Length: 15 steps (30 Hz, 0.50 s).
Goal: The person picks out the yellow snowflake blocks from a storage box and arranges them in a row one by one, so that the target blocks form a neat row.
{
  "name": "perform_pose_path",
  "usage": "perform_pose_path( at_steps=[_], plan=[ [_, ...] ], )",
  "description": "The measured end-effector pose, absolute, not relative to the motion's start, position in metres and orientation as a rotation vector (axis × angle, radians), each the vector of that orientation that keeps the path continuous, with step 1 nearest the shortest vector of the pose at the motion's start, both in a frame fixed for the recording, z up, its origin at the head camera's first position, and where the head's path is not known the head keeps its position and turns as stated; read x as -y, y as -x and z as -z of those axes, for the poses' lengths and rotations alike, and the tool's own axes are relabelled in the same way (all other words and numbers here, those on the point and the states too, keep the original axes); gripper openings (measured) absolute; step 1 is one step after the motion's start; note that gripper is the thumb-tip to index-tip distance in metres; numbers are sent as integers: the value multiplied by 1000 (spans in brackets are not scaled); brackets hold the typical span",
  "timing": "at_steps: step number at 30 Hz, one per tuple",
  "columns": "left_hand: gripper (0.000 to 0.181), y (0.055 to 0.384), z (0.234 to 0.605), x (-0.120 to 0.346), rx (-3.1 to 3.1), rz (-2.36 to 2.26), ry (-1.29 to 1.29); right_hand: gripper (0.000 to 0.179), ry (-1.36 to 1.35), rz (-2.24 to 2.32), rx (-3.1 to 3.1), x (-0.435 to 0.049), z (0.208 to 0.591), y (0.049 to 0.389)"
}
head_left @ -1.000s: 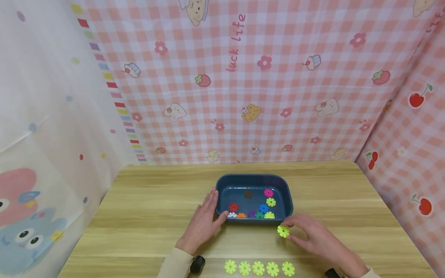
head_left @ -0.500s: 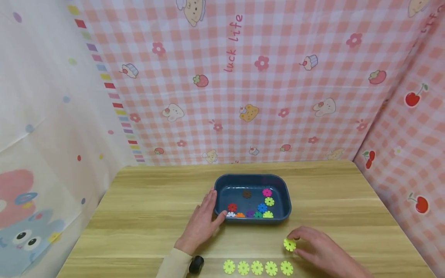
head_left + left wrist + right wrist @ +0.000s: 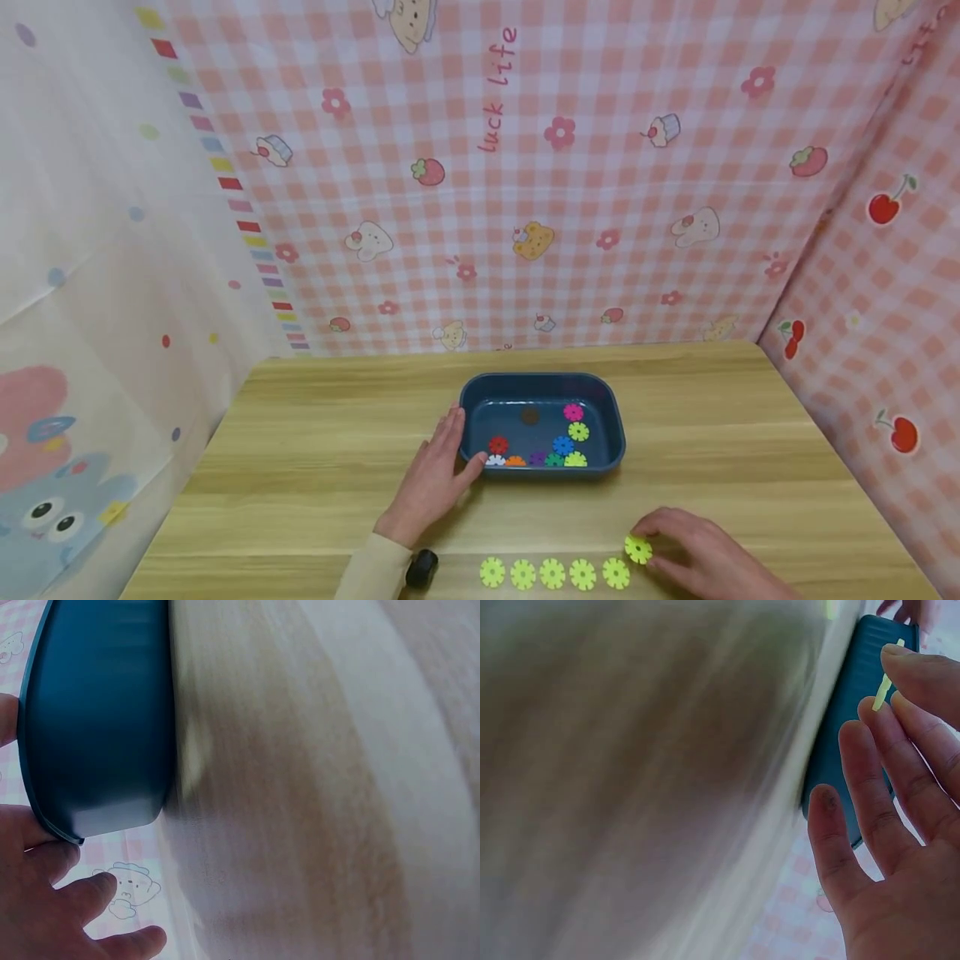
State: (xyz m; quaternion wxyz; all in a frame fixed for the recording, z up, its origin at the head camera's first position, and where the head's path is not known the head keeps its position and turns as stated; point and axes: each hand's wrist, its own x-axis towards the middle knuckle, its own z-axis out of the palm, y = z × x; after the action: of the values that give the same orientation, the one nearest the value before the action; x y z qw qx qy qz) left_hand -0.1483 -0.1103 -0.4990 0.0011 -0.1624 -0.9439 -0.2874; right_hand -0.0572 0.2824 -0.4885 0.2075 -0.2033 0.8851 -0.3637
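Observation:
My left hand (image 3: pixel 427 487) rests against the left end of a dark blue plastic tray (image 3: pixel 540 473), fingers stretched along its outer side and thumb at the near rim. In the left wrist view, fingertips (image 3: pixel 96 889) show past the tray's corner. Between thumb and fingertips, my right hand (image 3: pixel 701 546) pinches a yellow-green snowflake building disc (image 3: pixel 638 549). This disc is seen edge-on in the right wrist view. Just left of it, a row of several matching snowflake discs (image 3: pixel 552 573) lies flat on the table.
Inside the tray are a red disc (image 3: pixel 498 445), a pink disc (image 3: pixel 573 412), a blue disc (image 3: pixel 563 446) and several others, two of them yellow-green. The wooden table (image 3: pixel 337 417) meets a pink checked cloth (image 3: pixel 465 208) at its back edge.
From beside the tray's near right corner, my right hand has carried the pinched disc toward me and slightly right, to the row's right end. My left hand has stayed at the tray.

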Motion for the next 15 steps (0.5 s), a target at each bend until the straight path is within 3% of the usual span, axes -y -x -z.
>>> perform_pose_path(
  at_steps=[15],
  plan=[
    [80,149,499,110,2956,921,509,28,569,1030,-2403,-293,501,52]
  ],
)
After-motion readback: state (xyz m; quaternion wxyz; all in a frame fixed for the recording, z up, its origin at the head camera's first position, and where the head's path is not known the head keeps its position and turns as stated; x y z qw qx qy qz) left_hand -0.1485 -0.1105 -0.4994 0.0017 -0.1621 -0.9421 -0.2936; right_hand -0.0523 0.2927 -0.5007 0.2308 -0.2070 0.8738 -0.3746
